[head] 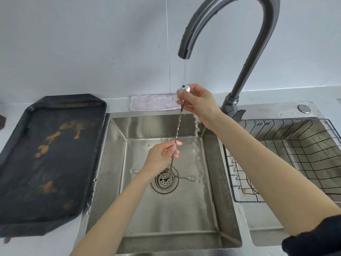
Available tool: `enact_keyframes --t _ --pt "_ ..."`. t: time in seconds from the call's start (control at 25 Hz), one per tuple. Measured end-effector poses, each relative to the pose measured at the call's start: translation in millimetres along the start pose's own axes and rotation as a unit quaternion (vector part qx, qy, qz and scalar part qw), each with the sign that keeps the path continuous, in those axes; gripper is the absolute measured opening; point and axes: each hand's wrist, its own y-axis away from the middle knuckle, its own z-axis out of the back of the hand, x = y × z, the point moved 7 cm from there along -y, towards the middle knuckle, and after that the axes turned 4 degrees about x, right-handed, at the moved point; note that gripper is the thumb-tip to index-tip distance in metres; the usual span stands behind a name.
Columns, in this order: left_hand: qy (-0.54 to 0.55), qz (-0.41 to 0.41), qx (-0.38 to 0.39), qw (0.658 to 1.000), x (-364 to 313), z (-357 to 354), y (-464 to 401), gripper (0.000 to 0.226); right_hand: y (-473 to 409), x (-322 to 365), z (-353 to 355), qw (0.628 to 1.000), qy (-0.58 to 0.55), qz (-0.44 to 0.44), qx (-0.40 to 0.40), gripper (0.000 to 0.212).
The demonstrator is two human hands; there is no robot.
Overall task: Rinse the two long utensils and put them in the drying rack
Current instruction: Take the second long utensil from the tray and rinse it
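Water falls in a thin stream from the faucet [239,43] onto the spoon end of a long twisted bar spoon [178,124], held nearly upright over the sink [162,209]. The right hand [198,104] is highest, directly below the faucet spout, its fingers [181,93] pinching the utensil just under the small bowl at the top. The left hand [162,156] is lower, above the sink floor, with thumb and fingers closed around the twisted shaft near its middle. The lower end of this utensil is a small fork tip that hangs just over the drain strainer [164,180]. Water runs off below the right hand and splashes down the back right part of the sink.

Flat on the sink floor lies the second long utensil [186,177], crossing the drain strainer; its spoon bowl points toward the right wall of the sink and a fork end shows to the left of the drain, with the middle hidden behind the left hand.

Right of the sink sits a black wire drying rack [287,159] set in a second basin; the right forearm crosses in front of it. Left of the sink, on the tabletop [11,111], rests a dark tray [46,163] with brown stains. Behind the sink, against the wall, a folded pale cloth [153,102] lies on the ledge.
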Motion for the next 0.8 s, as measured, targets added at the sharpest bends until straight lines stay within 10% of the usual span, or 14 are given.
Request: enact_keyframes --t 0.4,0.6,0.8 --pt "0.04 0.016 0.033 0.999 -9.1 -2.5 7.9 0.029 -8.5 2.4 -3.3 0.999 -0.039 0.012 0.0 0.028" --pt "0.069 0.025 0.037 0.997 -17.6 3.4 10.2 0.03 -3.0 -14.6 -2.3 0.991 0.132 0.026 0.006 0.054" --pt "0.099 0.014 -0.003 0.995 -37.6 16.4 5.6 0.031 4.5 -21.2 -6.7 0.938 0.339 0.058 0.043 0.034"
